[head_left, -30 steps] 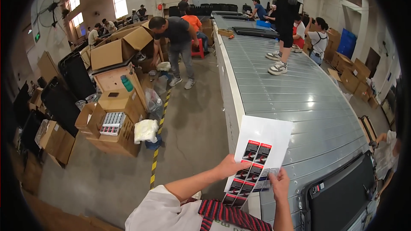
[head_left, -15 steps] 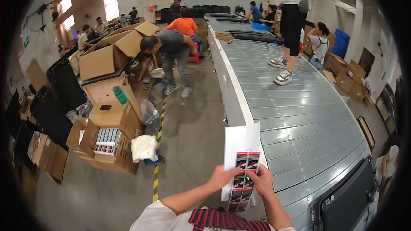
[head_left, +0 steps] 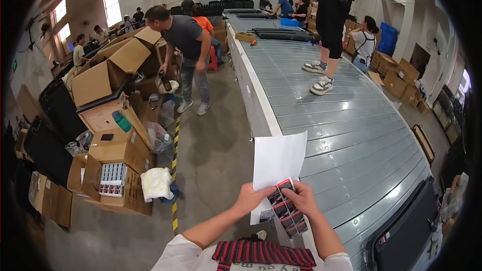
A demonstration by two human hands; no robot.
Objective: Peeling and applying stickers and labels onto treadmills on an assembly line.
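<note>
I hold a white sheet of paper [head_left: 277, 165] upright in front of me, over the near edge of a long grey ribbed platform [head_left: 351, 135]. My left hand [head_left: 249, 198] grips the sheet's lower left part. My right hand [head_left: 300, 196] pinches the black and red stickers [head_left: 287, 210] on the sheet's lower right corner. Both forearms come up from the bottom edge, above my red and black striped collar.
Open cardboard boxes [head_left: 108, 170] and a white bundle [head_left: 156, 183] stand on the floor at left, beside a yellow-black floor line [head_left: 175, 170]. A person in a grey shirt [head_left: 186, 45] bends over boxes there. Another person [head_left: 329, 25] stands on the platform. More boxes [head_left: 401, 78] line the right side.
My head has turned left and down. The sheet has swung upright and come closer to me, and my hands have drawn together at its lower edge.
</note>
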